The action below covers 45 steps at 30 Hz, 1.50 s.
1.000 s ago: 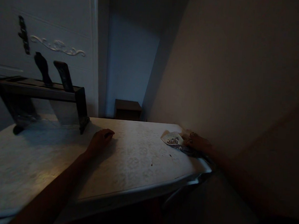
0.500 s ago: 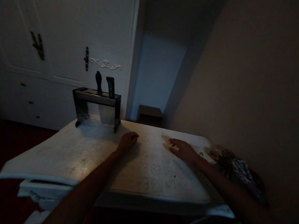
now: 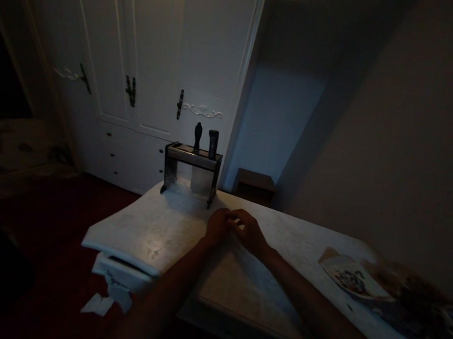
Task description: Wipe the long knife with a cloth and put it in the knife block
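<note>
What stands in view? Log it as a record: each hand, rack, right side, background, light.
Left hand: over the white table, fingers meeting the other hand's
Right hand: fingers curled towards the left; anything held is too dark to tell
Rack: black-framed knife rack on the table, two black handles sticking up
Right side: printed wrapper
Background: white wardrobe, low brown cabinet
Light: dim

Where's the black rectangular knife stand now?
In the head view, the black rectangular knife stand is left of centre on the white tabletop, beyond the left hand, before the white wardrobe.
</note>
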Motion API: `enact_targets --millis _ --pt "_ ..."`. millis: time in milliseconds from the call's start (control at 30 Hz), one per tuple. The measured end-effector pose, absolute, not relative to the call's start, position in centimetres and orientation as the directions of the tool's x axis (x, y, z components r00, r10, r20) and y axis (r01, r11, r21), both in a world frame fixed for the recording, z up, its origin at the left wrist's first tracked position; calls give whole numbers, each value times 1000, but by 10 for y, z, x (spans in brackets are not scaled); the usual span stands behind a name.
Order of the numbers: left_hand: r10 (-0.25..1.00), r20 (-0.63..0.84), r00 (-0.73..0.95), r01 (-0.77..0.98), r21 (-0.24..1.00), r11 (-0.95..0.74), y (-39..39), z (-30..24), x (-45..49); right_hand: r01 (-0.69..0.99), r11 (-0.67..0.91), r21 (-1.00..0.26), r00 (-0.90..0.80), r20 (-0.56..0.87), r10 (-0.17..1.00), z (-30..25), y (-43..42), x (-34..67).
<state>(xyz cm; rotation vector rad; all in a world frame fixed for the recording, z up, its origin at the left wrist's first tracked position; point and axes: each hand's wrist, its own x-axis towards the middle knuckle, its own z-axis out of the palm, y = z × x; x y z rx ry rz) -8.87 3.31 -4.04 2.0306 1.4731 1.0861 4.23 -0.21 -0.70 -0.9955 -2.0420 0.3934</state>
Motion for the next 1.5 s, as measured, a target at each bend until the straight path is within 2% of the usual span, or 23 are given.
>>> enact_targets --millis 67,267,400,667,800,967,1067,1233,1333,1500 --pt "934 334 127 619 709 -338 33 -40 -95 579 668 -467 -386 565 729 -10 -7 23" --pt "955 296 13 613 752 -242 35 -37 -109 782 594 -188 -403 574 713 -16 -15 -8" --pt "964 260 -54 662 732 -160 34 -35 -113 825 547 -141 -391 556 733 -16 -14 -13" --pt "960 266 -84 641 752 -152 38 -38 -132 789 569 -233 -375 551 746 -17 -22 -33" --pt "951 296 -91 635 753 -174 37 -36 -148 683 648 -337 -449 506 736 -4 -20 -35" --pt "928 336 -163 600 780 -177 38 -33 -176 643 663 -385 -480 471 740 2 11 -26" --pt "878 364 -310 550 822 -147 44 -29 -203 626 582 -520 -391 436 811 -1 41 -20" --pt "718 416 -559 525 847 -82 64 -6 -253 569 365 -737 -195 310 931 7 93 -15" --pt "652 472 -593 534 837 -119 81 14 -275 531 262 -806 -129 229 965 20 117 -15" --pt "751 429 -502 472 864 -177 107 32 -293 482 195 -854 -177 123 977 39 134 -21"
